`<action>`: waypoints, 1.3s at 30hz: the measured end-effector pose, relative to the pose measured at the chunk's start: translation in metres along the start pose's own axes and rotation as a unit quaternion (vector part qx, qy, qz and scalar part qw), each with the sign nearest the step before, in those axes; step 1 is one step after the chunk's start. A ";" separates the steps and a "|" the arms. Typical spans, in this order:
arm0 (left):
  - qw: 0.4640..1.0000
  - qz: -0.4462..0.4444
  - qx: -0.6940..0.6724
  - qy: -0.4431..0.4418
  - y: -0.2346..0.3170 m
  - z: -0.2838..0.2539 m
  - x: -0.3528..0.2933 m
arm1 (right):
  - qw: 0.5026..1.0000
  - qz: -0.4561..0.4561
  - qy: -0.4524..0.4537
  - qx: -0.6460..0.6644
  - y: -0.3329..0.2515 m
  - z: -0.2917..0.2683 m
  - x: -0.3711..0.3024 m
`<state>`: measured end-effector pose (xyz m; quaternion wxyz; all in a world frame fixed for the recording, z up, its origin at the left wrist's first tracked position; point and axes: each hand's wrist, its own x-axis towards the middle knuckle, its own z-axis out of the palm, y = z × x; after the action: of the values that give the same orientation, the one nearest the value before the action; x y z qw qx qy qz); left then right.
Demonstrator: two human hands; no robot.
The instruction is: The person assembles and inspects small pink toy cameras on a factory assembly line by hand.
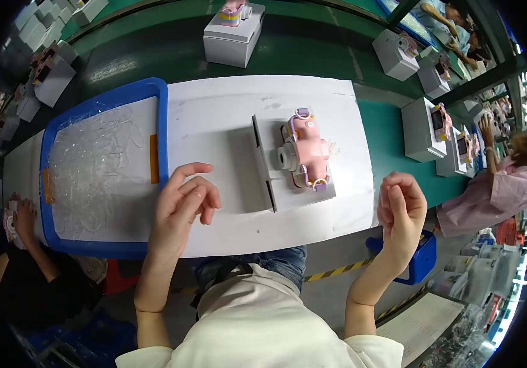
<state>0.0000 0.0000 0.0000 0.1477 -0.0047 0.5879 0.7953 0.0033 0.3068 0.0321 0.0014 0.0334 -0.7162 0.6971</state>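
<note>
A pink toy camera (313,147) with a pale round lens and purple loops at its ends lies on a white box (272,126) in the middle of the white work mat. My left hand (183,205) hovers between that box and the blue-rimmed tray (163,122). Its fingers are loosely bent and apart, with nothing seen in them. Clear, thin plastic pieces (95,165) lie tangled in the tray. Past the mat's right edge is my right hand (403,211), raised, fingers curled in against the thumb. Whatever it may pinch is hidden. Neither hand touches the camera.
Beyond the mat, another white box (232,40) carries a toy camera on the green bench. Several more boxes with cameras line the right, near a co-worker in a pink sleeve (478,199). At far left, another person's hands (24,218) hold a camera. A blue stool (421,257) stands lower right.
</note>
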 end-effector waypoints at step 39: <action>0.944 0.291 -0.149 0.044 0.001 0.043 0.081 | 0.945 -0.065 0.001 0.322 0.021 0.014 0.096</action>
<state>-0.0706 0.0589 -0.0004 -0.1182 0.1097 0.4441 0.8813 -0.0928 0.2887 0.0150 0.0370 0.0779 -0.4500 0.8889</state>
